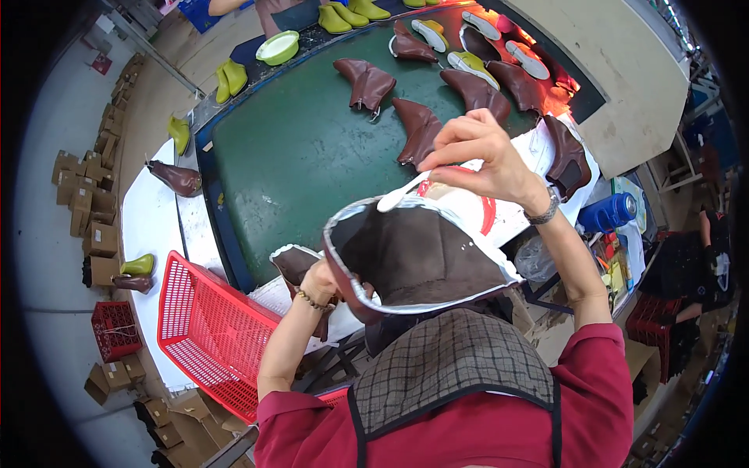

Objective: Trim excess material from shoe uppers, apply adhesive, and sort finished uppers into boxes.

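Note:
My left hand grips the side of a brown boot. Its wide opening faces me, showing a dark brown lining and a white strip around the edge. Above that opening, my right hand pinches a small white plastic spoon, its bowl over the far edge of the boot. Whether the spoon carries anything I cannot tell. Partly hidden behind my left hand is a second brown boot with a white edge.
Brown boots and yellow-green shoes with pale soles lie on a green-topped table. A red plastic basket stands at left. At right are a blue bottle and clutter. A pale green bowl sits at the far edge, near another person.

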`<state>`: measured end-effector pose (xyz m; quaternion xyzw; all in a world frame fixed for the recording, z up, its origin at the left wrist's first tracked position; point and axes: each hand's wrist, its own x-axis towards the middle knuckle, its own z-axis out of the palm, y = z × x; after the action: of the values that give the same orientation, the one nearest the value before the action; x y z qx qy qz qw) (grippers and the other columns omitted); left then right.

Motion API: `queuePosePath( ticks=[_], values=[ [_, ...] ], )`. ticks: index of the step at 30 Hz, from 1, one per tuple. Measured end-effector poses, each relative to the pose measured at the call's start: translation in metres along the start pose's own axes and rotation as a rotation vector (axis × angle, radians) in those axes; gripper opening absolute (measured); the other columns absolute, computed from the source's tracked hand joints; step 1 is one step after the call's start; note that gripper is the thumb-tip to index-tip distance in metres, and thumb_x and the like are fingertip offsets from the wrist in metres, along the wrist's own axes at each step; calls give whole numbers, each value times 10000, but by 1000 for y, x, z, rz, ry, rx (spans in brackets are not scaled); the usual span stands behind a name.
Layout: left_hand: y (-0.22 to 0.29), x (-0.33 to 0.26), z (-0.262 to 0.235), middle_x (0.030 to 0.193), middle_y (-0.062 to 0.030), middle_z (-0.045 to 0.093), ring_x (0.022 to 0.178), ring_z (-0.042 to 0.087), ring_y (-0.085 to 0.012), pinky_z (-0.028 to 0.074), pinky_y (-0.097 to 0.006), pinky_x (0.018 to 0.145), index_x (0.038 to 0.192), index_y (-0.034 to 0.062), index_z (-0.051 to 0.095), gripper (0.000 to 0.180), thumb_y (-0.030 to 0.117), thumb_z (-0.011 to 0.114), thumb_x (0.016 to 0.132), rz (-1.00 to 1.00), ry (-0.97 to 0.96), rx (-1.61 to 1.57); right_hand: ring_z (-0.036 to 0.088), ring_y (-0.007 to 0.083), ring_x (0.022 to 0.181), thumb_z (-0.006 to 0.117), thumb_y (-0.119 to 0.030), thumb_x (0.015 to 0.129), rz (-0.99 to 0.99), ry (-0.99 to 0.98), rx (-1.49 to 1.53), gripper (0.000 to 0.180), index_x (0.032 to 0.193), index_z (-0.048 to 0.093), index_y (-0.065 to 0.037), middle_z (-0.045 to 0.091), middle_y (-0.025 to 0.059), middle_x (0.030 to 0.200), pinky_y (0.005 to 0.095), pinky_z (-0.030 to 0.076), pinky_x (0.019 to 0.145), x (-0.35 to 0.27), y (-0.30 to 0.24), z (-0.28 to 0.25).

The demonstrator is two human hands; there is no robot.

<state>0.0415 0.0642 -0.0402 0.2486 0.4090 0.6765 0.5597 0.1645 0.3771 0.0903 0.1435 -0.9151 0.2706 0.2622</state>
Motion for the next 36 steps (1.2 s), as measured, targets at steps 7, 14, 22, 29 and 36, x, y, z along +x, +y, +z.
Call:
queuePosePath(
  ticks=[7,14,22,29,36],
  values=[
    [2,-14,4,1209,-168,657,898,710,-309,606,-447,645,1389,39,496,673,-70,704,759,29,-43,-95,628,164,851,776,-85,820,220,66,280,222,1042,767,-73,655,34,902,298,474,767,2,14,31],
    [-1,14,-45,1045,-99,668,973,666,-183,531,-305,804,1283,52,439,693,-142,648,652,258,832,500,566,106,788,705,-77,912,684,419,39,150,1026,726,19,631,41,861,244,436,696,-104,59,27],
    [-58,82,-125,1204,-186,611,1131,598,-376,458,-448,986,1315,51,433,737,93,839,702,332,1225,1148,561,116,749,708,-134,925,900,346,34,185,1041,737,6,642,47,862,261,447,663,-169,52,69],
    [-15,-5,-100,1288,-220,587,1191,545,-397,400,-464,1039,1353,-7,512,729,184,842,731,515,1381,1408,660,287,792,721,-281,871,988,15,-433,201,997,764,-131,645,74,867,401,508,677,-188,50,94],
    [-22,-120,-138,1544,-188,396,1415,378,-346,270,-530,1140,1580,102,265,913,555,676,902,78,1326,230,651,281,835,730,-204,828,850,-119,-559,118,918,755,-131,644,55,883,417,532,701,-207,55,115]
  ],
)
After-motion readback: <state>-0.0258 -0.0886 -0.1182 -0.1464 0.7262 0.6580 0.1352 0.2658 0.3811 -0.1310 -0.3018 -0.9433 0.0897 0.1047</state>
